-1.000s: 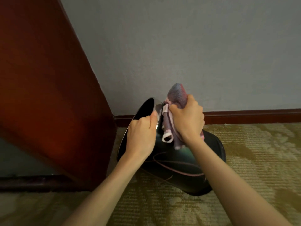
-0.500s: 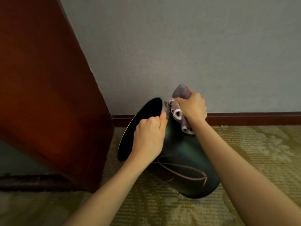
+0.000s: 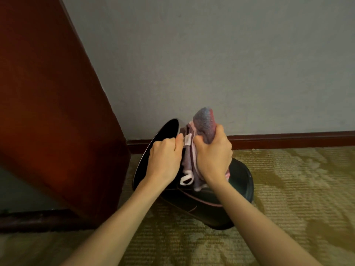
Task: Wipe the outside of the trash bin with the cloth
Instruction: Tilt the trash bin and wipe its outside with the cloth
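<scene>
A glossy black trash bin [image 3: 238, 181] with thin pink curved lines lies tilted on the carpet, its open mouth facing up and to the left. My left hand [image 3: 163, 160] grips the bin's rim near the top. My right hand [image 3: 213, 158] is closed on a bunched pink and grey-blue cloth [image 3: 204, 121] and presses it against the bin's outer side just right of the rim. Loose ends of the cloth hang down between my two hands.
A dark red wooden panel [image 3: 48, 112] stands close on the left. The grey wall [image 3: 211, 54] with a dark red skirting board [image 3: 288, 140] runs right behind the bin. Patterned olive carpet [image 3: 297, 198] covers the floor.
My right hand with the cloth has slid down the bin's side, back toward me, after being up near the rim. The left hand keeps its grip on the rim.
</scene>
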A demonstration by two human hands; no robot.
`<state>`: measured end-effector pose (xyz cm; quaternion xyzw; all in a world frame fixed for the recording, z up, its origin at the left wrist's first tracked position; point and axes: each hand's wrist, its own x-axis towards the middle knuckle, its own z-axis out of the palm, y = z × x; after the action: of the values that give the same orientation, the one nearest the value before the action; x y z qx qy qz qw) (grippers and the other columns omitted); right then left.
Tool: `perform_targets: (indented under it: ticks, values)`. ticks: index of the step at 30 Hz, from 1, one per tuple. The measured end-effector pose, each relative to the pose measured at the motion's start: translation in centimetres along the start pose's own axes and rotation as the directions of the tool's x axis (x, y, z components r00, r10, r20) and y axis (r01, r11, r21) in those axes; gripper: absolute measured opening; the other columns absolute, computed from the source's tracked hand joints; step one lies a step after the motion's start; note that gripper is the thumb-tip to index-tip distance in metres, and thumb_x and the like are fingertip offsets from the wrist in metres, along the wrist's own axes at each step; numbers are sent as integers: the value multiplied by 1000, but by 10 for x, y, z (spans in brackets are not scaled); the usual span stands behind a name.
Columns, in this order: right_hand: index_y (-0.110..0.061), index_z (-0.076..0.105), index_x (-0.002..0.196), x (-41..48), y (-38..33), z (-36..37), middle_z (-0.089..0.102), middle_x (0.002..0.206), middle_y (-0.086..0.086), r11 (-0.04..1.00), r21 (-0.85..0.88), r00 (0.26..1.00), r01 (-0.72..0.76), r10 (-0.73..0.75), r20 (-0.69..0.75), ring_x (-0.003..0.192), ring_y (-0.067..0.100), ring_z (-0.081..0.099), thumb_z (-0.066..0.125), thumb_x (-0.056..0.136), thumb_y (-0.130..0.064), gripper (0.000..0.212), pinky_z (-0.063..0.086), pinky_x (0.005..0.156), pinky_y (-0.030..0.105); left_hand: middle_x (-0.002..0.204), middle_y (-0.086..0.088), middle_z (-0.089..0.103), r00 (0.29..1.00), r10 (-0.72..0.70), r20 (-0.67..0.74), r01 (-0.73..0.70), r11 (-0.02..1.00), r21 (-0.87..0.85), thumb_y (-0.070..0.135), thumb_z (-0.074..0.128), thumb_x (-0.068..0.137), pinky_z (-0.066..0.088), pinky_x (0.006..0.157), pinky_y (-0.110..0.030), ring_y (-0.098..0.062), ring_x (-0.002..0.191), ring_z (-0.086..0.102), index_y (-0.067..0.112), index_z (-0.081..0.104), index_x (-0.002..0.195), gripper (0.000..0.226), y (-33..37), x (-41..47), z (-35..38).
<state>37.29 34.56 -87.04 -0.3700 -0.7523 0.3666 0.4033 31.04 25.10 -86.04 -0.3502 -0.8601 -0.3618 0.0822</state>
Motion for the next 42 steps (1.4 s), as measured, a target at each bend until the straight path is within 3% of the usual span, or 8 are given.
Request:
perform_targets:
  ticks: [4,12,19,23,28,33,37,42]
  values:
    - [-18,51,89,29,-1,8,56,79,3,991,-97,990,-94,103,98,78,31,59,60,80,-37,23,38,62,34,45,5,40,999,35,-10,-35,999,10,34,33,98,32,52,-35,-23,49,49,18,43,51,50,-2,-10,-3]
    - [-12,60,111,75,6,29,62,112,16,947,-224,914,-232,291,281,102,38,58,64,77,-41,45,43,75,38,52,-12,51,1000,18,2,-18,1000,-11,39,30,95,40,57,-46,-35,59,54,7,50,56,55,-4,-16,-8]
    - [-17,51,94,29,8,26,64,92,9,982,-190,995,23,-4,102,83,34,61,59,83,-43,30,32,61,31,46,-4,43,997,-62,-34,63,997,38,31,34,98,38,63,-43,-38,60,53,14,41,48,54,-28,-9,-17]
    - [-19,52,102,-22,13,24,61,94,1,967,-151,977,207,-197,80,72,19,60,62,82,-39,30,29,52,23,51,-19,51,982,-171,-81,168,985,-39,31,36,99,42,56,-46,-44,59,55,18,39,46,54,-55,-12,-25]
    - [-17,53,101,-31,12,26,61,93,4,960,-161,971,231,-216,106,71,25,62,64,80,-36,31,27,54,24,42,0,40,973,-208,-98,200,976,-83,30,37,99,36,51,-41,-24,45,43,16,41,45,56,-65,-24,-28]
    - [-16,51,97,0,13,27,63,96,9,973,-214,989,92,-65,130,83,36,61,58,82,-42,31,33,60,33,41,6,37,987,-136,-81,132,990,-46,26,38,99,28,55,-32,-32,48,47,20,39,45,54,-56,-22,-26]
    - [-14,56,101,37,22,29,65,103,16,958,-273,969,-88,146,200,95,40,60,61,81,-40,33,35,68,37,39,7,36,994,-58,-88,56,998,-23,32,37,97,22,46,-29,-9,38,38,21,36,44,54,-51,-27,-23]
    - [-13,59,109,58,49,16,63,111,17,918,-334,927,-215,299,225,100,39,59,63,80,-39,39,42,75,38,37,2,37,997,-25,-66,24,999,-25,47,29,94,24,37,-26,-18,37,43,22,37,46,55,-49,-35,-20]
